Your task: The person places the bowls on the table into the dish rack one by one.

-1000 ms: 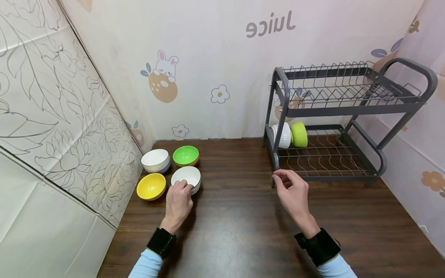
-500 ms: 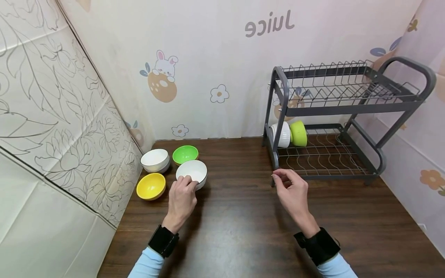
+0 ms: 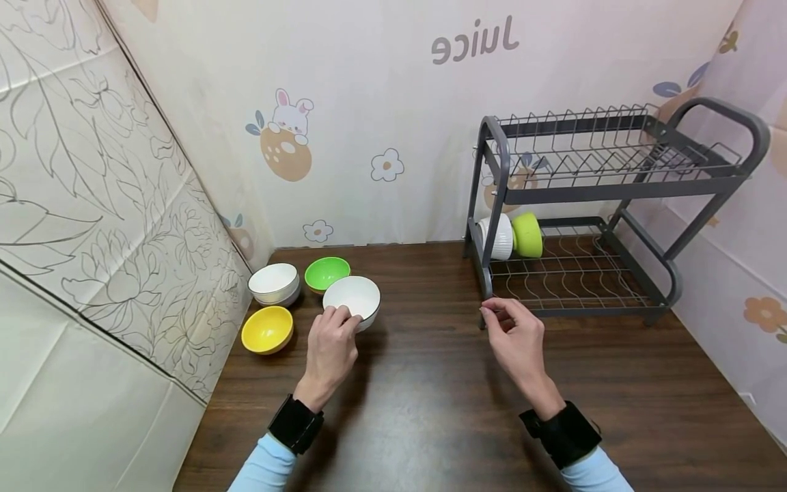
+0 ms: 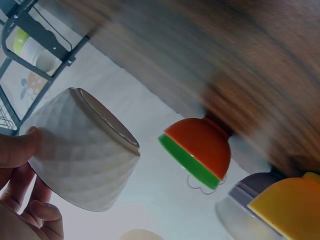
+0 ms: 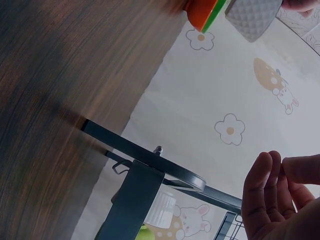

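My left hand (image 3: 330, 347) pinches the near rim of a white bowl (image 3: 353, 295) between thumb and fingers. In the left wrist view this bowl (image 4: 82, 152) has a faceted outer wall and is clear of the table, tilted. Beside it stands a green-lined bowl (image 3: 327, 272) with an orange outside (image 4: 200, 142). A yellow bowl (image 3: 267, 330) and stacked white bowls (image 3: 274, 281) sit further left. My right hand (image 3: 518, 338) hovers before the rack's front left leg, fingers loosely curled with the tips near the thumb; nothing shows between them (image 5: 280, 195).
A dark two-tier dish rack (image 3: 621, 194) stands at the back right against the patterned wall (image 3: 387, 102). On its lower tier, a white ribbed bowl (image 3: 503, 238) and a lime-green bowl (image 3: 527, 236) rest on their sides at the left end. Brown wood tabletop (image 3: 418, 389) lies between the hands.
My left hand has lifted the white bowl and carried it right and slightly away from me, off its spot beside the yellow bowl. The right hand stays nearly still.
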`<state>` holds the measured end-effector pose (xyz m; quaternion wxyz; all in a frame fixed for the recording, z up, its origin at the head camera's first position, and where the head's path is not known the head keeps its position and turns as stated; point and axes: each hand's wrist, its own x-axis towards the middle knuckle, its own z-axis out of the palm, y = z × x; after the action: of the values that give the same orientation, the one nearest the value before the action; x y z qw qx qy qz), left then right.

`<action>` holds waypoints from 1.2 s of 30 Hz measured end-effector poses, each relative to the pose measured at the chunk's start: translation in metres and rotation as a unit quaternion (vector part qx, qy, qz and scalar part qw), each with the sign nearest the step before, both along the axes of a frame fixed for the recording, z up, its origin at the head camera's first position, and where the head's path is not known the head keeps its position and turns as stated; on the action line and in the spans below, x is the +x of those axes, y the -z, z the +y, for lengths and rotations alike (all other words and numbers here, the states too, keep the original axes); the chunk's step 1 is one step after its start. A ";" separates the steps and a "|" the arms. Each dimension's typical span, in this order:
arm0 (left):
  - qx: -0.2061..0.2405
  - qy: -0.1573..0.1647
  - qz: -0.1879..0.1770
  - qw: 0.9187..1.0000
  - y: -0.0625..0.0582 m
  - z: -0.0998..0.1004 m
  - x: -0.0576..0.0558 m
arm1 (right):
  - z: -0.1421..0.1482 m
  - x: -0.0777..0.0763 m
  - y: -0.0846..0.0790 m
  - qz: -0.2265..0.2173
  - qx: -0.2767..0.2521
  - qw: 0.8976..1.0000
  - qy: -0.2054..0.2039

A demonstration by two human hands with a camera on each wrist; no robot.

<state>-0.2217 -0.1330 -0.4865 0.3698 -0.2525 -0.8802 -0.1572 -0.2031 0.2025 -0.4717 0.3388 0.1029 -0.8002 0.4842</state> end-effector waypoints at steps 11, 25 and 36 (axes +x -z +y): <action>-0.007 0.022 0.017 1.000 -0.010 0.014 -0.001 | -0.001 0.000 0.000 -0.011 0.007 1.000 0.003; -0.013 0.062 0.046 0.997 -0.026 0.044 -0.005 | -0.005 0.002 -0.001 -0.019 0.016 1.000 -0.008; -0.036 0.068 0.039 0.996 -0.038 0.067 -0.005 | -0.007 0.002 -0.001 -0.017 0.021 1.000 -0.012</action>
<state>-0.2262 -0.0659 -0.4488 0.3828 -0.3304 -0.8512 -0.1407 -0.2007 0.1956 -0.4703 0.3173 0.1115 -0.8144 0.4729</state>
